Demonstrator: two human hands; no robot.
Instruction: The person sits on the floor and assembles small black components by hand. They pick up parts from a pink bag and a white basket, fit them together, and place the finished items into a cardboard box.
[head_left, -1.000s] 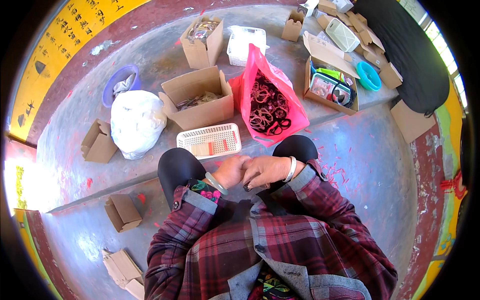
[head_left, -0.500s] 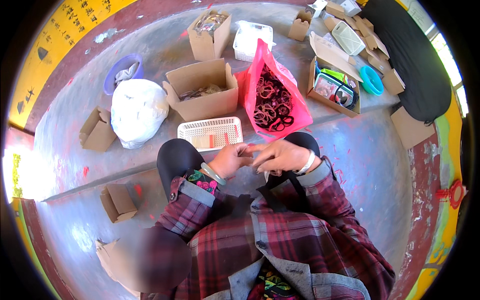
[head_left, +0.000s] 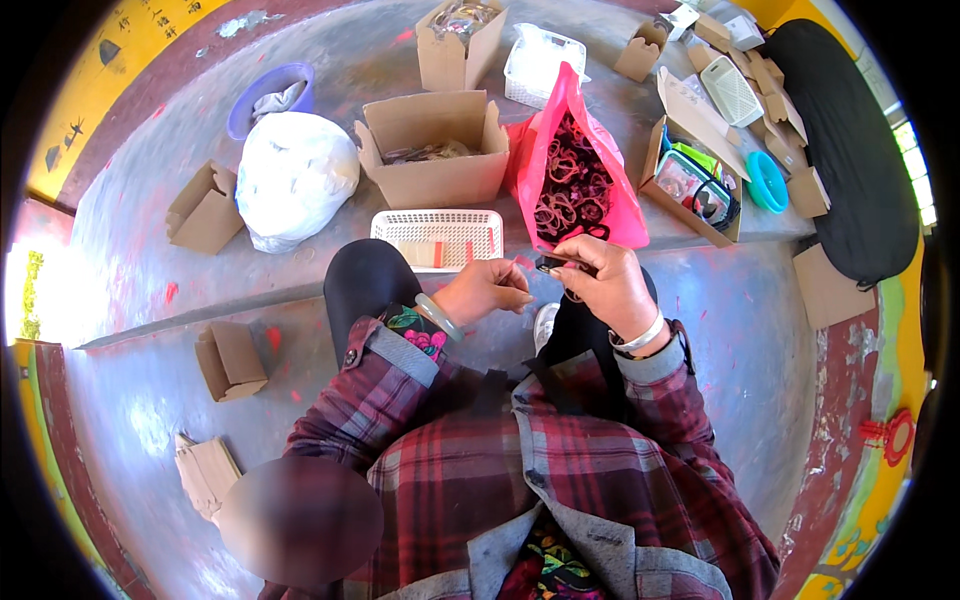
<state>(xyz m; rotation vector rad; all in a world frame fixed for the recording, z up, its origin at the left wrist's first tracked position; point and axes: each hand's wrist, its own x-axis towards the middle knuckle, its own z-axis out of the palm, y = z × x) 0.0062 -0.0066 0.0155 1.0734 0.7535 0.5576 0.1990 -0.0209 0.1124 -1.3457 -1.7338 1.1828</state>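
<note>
My right hand (head_left: 610,288) is closed on a small dark object (head_left: 548,264), gripped between thumb and fingers at the near edge of a pink plastic bag. Its kind cannot be made out. My left hand (head_left: 487,291), a little to the left, has thumb and fingertips pinched together; whatever is in the pinch is too small to see. The pink bag (head_left: 628,212) stands gaping, full of dark and pinkish loops (head_left: 572,190) like hair ties. Just beyond my left hand lies a white perforated basket (head_left: 384,222) with flat pale pieces, red at one end.
Behind the basket stands an open cardboard box (head_left: 440,185), with a stuffed white bag (head_left: 295,185) to its left. A carton of mixed items (head_left: 690,225) and a turquoise basin (head_left: 768,182) are at right. A raised floor edge (head_left: 200,308) runs across beyond my knees.
My hands have drawn apart. The right has moved right and up toward the pink bag, and a dark object now shows in it. The whole view has shifted slightly.
</note>
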